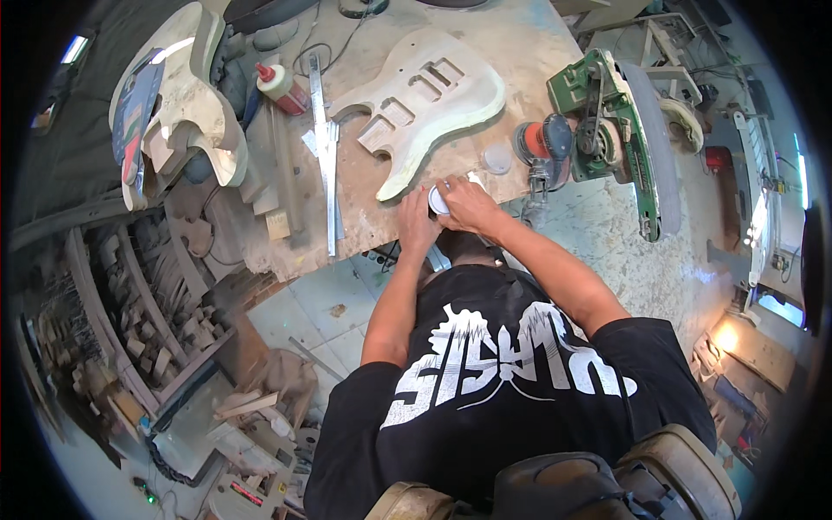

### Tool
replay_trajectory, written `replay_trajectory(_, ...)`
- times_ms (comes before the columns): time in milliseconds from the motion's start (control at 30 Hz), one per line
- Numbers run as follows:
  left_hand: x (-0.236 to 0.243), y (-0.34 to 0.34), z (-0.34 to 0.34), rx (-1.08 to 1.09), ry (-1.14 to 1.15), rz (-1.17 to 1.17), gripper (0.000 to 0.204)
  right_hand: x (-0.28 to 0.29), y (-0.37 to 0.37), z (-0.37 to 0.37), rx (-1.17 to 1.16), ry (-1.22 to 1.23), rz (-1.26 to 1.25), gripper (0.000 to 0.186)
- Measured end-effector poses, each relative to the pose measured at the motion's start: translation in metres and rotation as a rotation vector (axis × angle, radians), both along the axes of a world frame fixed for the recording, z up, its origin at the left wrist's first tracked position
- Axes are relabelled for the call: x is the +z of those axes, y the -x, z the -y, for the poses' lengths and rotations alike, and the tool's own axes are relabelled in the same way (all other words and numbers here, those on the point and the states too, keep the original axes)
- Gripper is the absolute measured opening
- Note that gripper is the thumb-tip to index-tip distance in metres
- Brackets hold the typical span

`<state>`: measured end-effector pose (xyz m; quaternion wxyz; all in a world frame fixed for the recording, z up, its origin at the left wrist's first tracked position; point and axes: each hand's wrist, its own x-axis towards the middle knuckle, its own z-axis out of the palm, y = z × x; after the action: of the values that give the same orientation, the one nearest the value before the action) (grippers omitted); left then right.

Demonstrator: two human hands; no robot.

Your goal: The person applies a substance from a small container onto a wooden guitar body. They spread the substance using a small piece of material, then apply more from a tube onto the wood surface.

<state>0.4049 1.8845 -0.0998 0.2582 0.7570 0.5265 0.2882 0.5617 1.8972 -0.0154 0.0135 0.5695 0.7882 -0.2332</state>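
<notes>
At the near edge of the workbench, my left hand (pixel 417 223) is closed around the side of a small white round tub (pixel 438 201). My right hand (pixel 470 206) grips the same tub from the other side, its fingers bent over the top. What the tub contains cannot be made out. Just beyond my hands lies a pale wooden electric guitar body (pixel 414 74) with routed cavities, one horn pointing toward me. A clear round lid (pixel 497 159) rests on the bench to the right of my hands.
Metal rulers (pixel 328 165) and a glue bottle (pixel 282 88) lie left of the guitar body. More guitar bodies (pixel 195 130) stand at the far left. An orange-and-black sander (pixel 546 139) and a green belt sander (pixel 607 130) sit at right. Shelves of wood offcuts (pixel 130 321) stand lower left.
</notes>
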Motion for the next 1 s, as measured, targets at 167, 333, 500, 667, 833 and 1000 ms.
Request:
replay_trajectory(167,0.000,-0.001,0.001,-0.006,0.014,0.007,0.057,0.002,0.000,0.001,0.011,0.009,-0.001,0.072)
replay_trajectory(333,-0.001,0.001,0.002,-0.023,0.054,-0.005,0.067,0.005,0.001,-0.001,0.021,0.004,0.000,0.072)
replay_trajectory(500,0.018,-0.003,-0.004,-0.011,0.027,-0.020,0.066,0.009,-0.008,-0.011,0.023,-0.064,-0.046,0.060)
replay_trajectory(667,0.025,-0.012,-0.016,-0.078,0.102,-0.029,0.077,0.014,-0.032,-0.023,-0.183,0.178,-0.294,0.068)
replay_trajectory(833,0.036,-0.006,-0.027,-0.175,0.153,0.098,0.076,0.008,-0.055,-0.018,-0.008,0.026,-0.434,0.088)
replay_trajectory(1000,0.070,0.006,-0.039,-0.315,0.314,0.098,0.070,0.040,-0.050,-0.025,0.108,0.229,-0.422,0.087)
